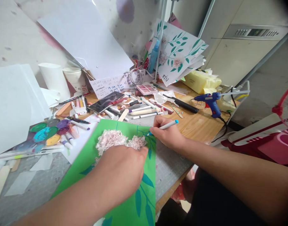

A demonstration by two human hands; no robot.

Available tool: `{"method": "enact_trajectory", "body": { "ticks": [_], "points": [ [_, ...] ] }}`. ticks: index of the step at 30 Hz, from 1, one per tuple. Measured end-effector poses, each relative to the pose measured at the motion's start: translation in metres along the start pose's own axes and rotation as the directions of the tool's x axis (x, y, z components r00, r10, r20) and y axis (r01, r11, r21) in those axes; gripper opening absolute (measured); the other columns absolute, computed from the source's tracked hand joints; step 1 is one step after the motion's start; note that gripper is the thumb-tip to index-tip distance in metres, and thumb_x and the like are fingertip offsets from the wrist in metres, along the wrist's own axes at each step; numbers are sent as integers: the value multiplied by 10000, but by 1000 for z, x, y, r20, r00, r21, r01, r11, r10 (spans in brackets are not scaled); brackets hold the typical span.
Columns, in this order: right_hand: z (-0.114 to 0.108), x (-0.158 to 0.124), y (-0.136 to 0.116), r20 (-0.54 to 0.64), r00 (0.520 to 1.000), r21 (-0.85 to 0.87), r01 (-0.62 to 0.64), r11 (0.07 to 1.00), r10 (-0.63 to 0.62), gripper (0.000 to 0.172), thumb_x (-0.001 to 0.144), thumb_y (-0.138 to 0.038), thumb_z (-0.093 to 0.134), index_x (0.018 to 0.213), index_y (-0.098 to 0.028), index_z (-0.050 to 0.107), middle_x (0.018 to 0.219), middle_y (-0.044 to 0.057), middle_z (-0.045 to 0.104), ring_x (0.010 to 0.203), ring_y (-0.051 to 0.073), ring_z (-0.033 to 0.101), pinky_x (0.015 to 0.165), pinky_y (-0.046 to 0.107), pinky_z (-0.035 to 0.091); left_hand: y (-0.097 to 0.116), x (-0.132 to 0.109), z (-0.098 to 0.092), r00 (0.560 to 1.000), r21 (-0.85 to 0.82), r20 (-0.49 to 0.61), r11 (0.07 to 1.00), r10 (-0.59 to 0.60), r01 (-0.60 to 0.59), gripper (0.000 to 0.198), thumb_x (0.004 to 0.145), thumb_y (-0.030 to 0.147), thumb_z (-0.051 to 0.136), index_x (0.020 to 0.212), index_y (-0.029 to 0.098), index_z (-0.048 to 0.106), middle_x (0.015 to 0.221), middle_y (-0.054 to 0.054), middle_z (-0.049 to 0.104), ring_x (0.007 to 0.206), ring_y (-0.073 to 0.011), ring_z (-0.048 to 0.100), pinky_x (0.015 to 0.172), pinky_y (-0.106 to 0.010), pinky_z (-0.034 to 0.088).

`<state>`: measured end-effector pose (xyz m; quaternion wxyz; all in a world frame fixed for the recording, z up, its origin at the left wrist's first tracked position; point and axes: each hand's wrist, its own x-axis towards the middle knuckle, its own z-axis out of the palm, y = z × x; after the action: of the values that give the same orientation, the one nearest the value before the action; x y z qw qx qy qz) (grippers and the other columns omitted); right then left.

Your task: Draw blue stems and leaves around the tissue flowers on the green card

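My right hand [167,133] grips a white marker with a blue cap end [168,124]. Its blue tip meets the upper right of a green sheet [103,196], by thin painted stems. My left hand [127,168] rests over the sheet, its fingers bent down at the edge of the smaller pale pink crinkled paper flower [136,142]. Most of those fingers are hidden under the hand, so their grip does not show. A larger crinkled flower [111,140] lies to the left. Dark teal leaves [147,180] run down the sheet's right side.
Several pens and markers [144,112] litter the wooden desk behind the sheet, beside a black tablet [106,102]. A paint palette [43,131] lies left, paper cups [74,78] behind it. A blue glue gun [211,102] with its cord stands right. Painted flower sheets [179,47] lean at the back.
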<state>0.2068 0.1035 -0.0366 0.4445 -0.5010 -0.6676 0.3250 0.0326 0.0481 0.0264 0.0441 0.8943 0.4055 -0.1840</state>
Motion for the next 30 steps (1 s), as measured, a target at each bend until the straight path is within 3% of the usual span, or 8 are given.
{"method": "enact_trajectory", "body": {
  "ticks": [10, 24, 30],
  "points": [
    [-5, -4, -4, 109, 994, 35, -34, 999, 30, 212, 641, -215, 549, 521, -219, 375, 460, -57, 403, 474, 94, 357, 450, 225, 271, -1, 1, 1, 1000, -3, 11, 1000, -12, 12, 547, 791, 82, 388, 1301, 191, 552, 704, -102, 717, 616, -334, 690, 524, -372, 488],
    [1, 0, 4, 53, 998, 32, -34, 999, 33, 192, 695, -246, 582, 592, -221, 422, 511, -44, 489, 490, 105, 431, 461, 219, 320, 1, 0, 0, 1000, -10, 9, 1000, -18, 19, 554, 796, 79, 383, 1314, 183, 548, 732, -112, 725, 647, -338, 699, 537, -374, 490],
    [-2, 0, 1, 76, 996, 35, -44, 998, 41, 212, 643, -205, 564, 530, -220, 385, 459, -61, 420, 464, 94, 385, 449, 215, 297, 0, 0, 2, 1000, 10, 5, 1000, -11, 10, 562, 770, 80, 410, 1303, 185, 553, 681, -105, 713, 611, -331, 692, 518, -357, 479]
  ]
}}
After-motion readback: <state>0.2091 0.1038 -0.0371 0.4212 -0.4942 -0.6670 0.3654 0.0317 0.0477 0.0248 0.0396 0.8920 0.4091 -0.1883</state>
